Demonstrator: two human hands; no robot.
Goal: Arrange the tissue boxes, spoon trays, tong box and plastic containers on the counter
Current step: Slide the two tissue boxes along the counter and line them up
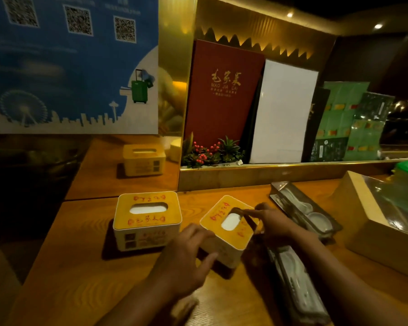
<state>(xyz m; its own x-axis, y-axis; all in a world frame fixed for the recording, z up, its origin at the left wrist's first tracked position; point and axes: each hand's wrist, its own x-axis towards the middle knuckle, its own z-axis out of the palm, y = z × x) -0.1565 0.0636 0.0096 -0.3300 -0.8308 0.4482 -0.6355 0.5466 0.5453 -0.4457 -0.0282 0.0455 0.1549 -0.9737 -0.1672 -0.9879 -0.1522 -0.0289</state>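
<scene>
Hands, left hand (189, 250) and right hand (275, 222), clamped the skewed yellow-topped white tissue box (224, 241); should square it beside its twin yellow-topped tissue box (147, 218) near the wooden counter (80, 267) back edge.

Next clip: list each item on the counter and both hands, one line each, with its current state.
Left tissue box: upright, square to the counter edge, untouched.
Right tissue box: turned askew, held by both hands.
Left hand: on the right box's near side.
Right hand: fingers at the box's slot.
Far spoon tray: lying angled, spoons inside.
Near spoon tray: lying angled, untouched.
Wooden box: clear lid on it.
</scene>
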